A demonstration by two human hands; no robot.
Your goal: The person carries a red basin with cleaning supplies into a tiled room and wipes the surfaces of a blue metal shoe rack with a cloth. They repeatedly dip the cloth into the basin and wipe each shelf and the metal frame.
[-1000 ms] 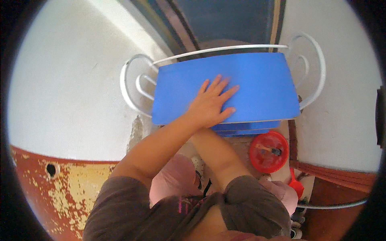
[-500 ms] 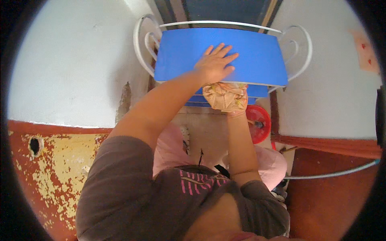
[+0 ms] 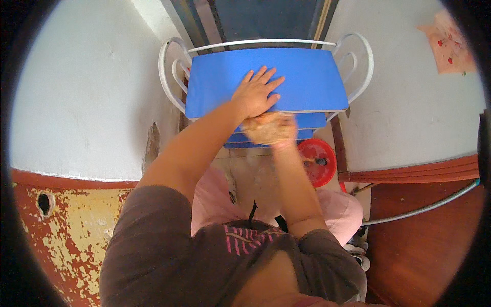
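Note:
My left hand (image 3: 255, 96) lies flat with fingers spread on the blue top board (image 3: 309, 77) of a shelf rack with a white tubular frame (image 3: 366, 66). Just below it, my right hand (image 3: 284, 139) grips a crumpled tan patterned cloth (image 3: 262, 128) against the front edge of that board. Motion blurs the cloth, which hides most of the right fingers. More blue boards (image 3: 311, 134) show beneath the top one.
On the floor to the right stands a red basin (image 3: 333, 158) with a wooden-handled thing (image 3: 320, 161) in it. A grey hose (image 3: 424, 211) runs at the right. Pale walls flank the rack; a dark door (image 3: 271, 20) is behind. Peeling paint (image 3: 76, 230) covers the lower left wall.
The view has shifted, so the rack appears lower and further left. My left hand stays flat on the board. The cloth in my right hand is now blurred by movement at the edge.

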